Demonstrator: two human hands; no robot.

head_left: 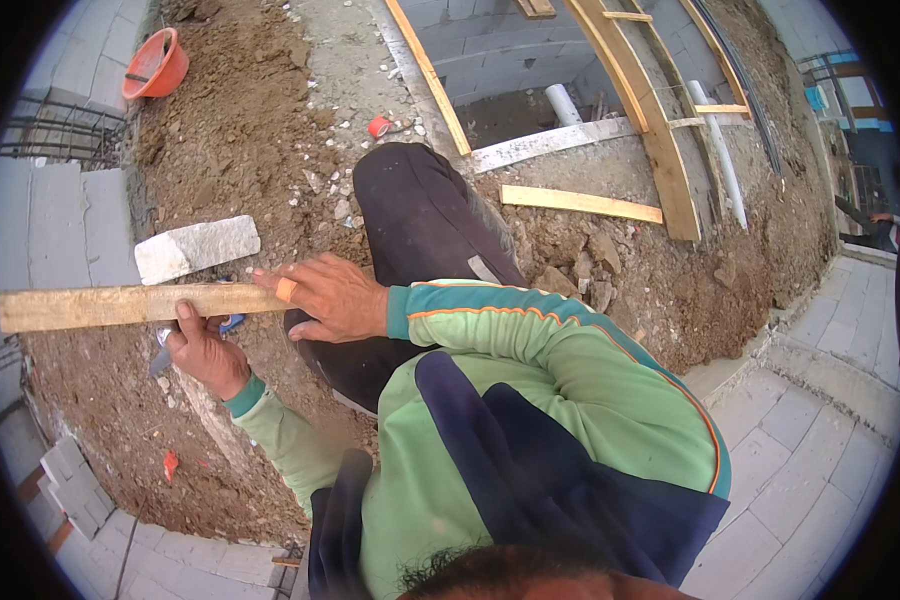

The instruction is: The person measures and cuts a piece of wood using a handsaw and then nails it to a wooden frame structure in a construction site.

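Left fingers (pixel 183 312) are wrapped up and over the wooden plank (pixel 130 305), thumb side curled on its near edge, clamped firmly. The left hand (pixel 208 352) sits under the plank at about six o'clock of its right end, and something blue and metallic peeks out beneath it; what it is, I cannot tell. Right fingers (pixel 275 285) lie flat and close together on top of the plank's right end, one tip wearing an orange cap, pressing down rather than gripping. The right hand (pixel 335 298) is at three o'clock of the plank. The plank's long axis runs nine to three, nearly level, stretching away to nine o'clock well past both hands. Just above it, at twelve o'clock, lies a pale stone block (pixel 196 247), near but apart. All around is loose brown soil (pixel 240 130); grey paving (pixel 55 230) borders it at nine o'clock. Far off at eleven o'clock sits an orange bucket (pixel 156 64). Open ground lies toward nine.
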